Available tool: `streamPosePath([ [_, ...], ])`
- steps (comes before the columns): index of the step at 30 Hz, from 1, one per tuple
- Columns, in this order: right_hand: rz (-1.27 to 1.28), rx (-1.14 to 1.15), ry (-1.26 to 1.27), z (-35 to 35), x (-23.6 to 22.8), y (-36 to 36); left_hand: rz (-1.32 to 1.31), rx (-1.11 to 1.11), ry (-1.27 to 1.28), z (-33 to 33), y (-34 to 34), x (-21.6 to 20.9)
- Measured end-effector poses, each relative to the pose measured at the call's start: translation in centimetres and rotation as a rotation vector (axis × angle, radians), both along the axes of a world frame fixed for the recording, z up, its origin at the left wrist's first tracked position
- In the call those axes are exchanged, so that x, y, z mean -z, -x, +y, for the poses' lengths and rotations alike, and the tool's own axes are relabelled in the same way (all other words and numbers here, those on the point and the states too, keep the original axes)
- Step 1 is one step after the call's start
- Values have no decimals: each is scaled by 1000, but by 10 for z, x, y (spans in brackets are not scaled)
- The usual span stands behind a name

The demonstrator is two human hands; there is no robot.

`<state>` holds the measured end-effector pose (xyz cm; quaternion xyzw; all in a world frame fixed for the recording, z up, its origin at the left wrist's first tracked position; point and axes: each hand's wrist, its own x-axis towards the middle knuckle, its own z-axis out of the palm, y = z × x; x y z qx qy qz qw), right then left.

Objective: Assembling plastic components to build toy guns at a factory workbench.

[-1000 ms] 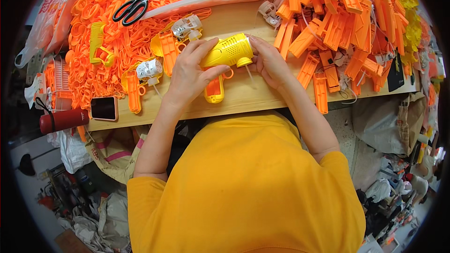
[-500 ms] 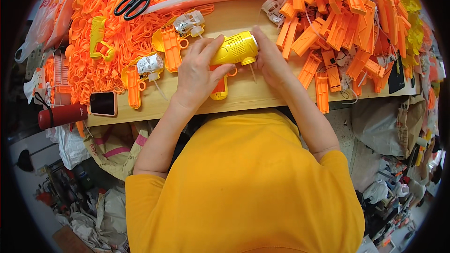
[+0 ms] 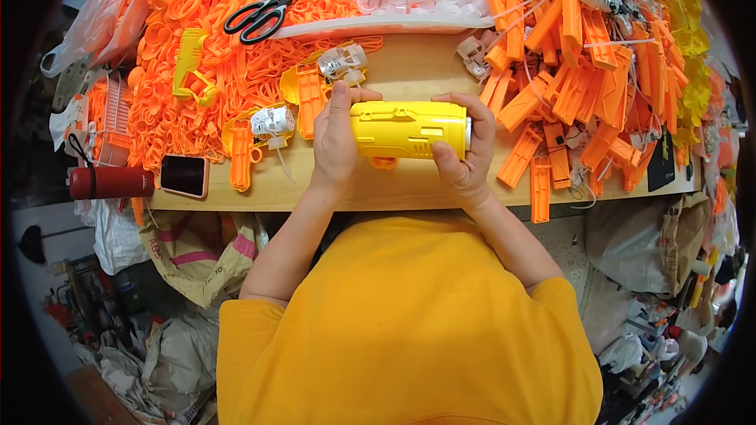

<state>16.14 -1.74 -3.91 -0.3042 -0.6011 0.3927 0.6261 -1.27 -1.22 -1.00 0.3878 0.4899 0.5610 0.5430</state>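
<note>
A yellow plastic toy-gun body (image 3: 409, 127), a thick cylinder with slots in its side, lies level between my two hands above the table. My left hand (image 3: 337, 142) is closed around its left end, with the thumb along the upper edge. At the right end, my right hand (image 3: 471, 153) grips it with the thumb on the near side and fingers over the far side. A white rim shows at that end. Just below the body an orange piece (image 3: 383, 163) peeks out; whether it is attached, I cannot tell. Two half-assembled shells with white motor units (image 3: 272, 120) lie to the left.
Orange plastic parts (image 3: 197, 122) heap up at the left, with black-handled scissors (image 3: 260, 17) on top. Orange battery-box pieces (image 3: 567, 63) with wires pile at the right. A phone (image 3: 184, 175) and red bottle (image 3: 110, 182) sit near the left front edge of the wooden table (image 3: 417, 63).
Both hands have brought the yellow body nearer to me and turned it, so its slotted side now faces up and the orange handle is mostly hidden. The whole view has shifted slightly.
</note>
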Motion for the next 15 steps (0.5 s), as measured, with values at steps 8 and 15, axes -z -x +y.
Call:
streamPosePath([
  [8, -161, 72, -309, 5, -10, -6, -6, -55, -172, -1, -10, -1],
  [15, -192, 88, -296, 1, -21, -8, 28, -54, -308, 4, -13, 3],
])
